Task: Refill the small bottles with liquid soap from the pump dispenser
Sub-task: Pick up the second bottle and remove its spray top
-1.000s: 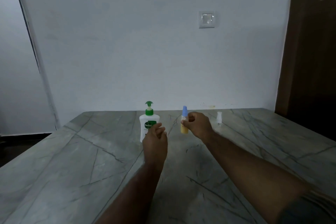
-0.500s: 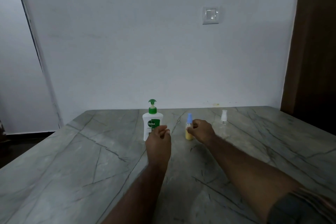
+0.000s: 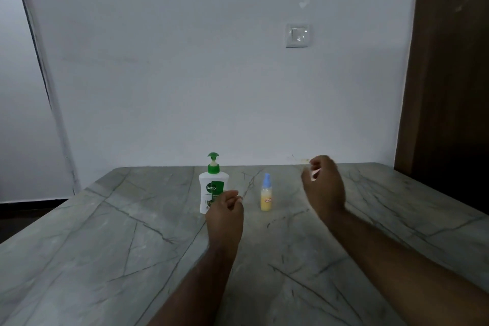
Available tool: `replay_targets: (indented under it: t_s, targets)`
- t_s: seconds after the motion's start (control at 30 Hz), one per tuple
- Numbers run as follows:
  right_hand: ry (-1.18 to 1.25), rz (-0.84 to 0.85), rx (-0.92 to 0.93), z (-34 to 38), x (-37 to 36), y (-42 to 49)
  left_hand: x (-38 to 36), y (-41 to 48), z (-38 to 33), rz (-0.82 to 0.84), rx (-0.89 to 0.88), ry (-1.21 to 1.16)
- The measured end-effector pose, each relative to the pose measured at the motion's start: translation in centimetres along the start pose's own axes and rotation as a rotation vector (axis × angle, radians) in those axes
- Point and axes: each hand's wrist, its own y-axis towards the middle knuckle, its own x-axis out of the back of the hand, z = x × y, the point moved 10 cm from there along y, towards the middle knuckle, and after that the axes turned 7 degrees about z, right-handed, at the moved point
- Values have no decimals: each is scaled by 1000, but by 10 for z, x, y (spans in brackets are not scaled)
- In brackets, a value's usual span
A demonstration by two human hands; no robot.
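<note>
Wrap right hand [image 3: 324,188] snugly round small clear white-capped bottle [image 3: 313,174]; cannot tell if gripped. Leave left hand [image 3: 225,214] loose and empty, as is.

Left hand [image 3: 225,213] loosely curled; right hand [image 3: 324,188] raised, blurred, fingers perhaps pinching.

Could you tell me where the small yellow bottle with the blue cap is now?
In the head view the yellow bottle stands upright on the table, right of centre, between the pump dispenser and the right hand.
</note>
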Motion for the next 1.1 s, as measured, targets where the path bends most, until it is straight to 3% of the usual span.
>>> replay_targets:
  t_s: [0.1, 0.3, 0.47, 0.83, 1.1]
  targets:
    - [11, -76, -160, -35, 28, 18, -4, -2, -1, 23, 0, 17]
    - [3, 297, -387, -97, -30, 20, -8, -2, 3, 34, -8, 12]
    - [-72, 385, -419, -110, -54, 19, -6, 1, 5, 25, -17, 18]
    - [-202, 399, -422, -117, -69, 13, -11, 5, 8, 34, -30, 22]
    - [-109, 345, -335, -61, -36, 26, -12, 2, 0, 64, -47, 63]
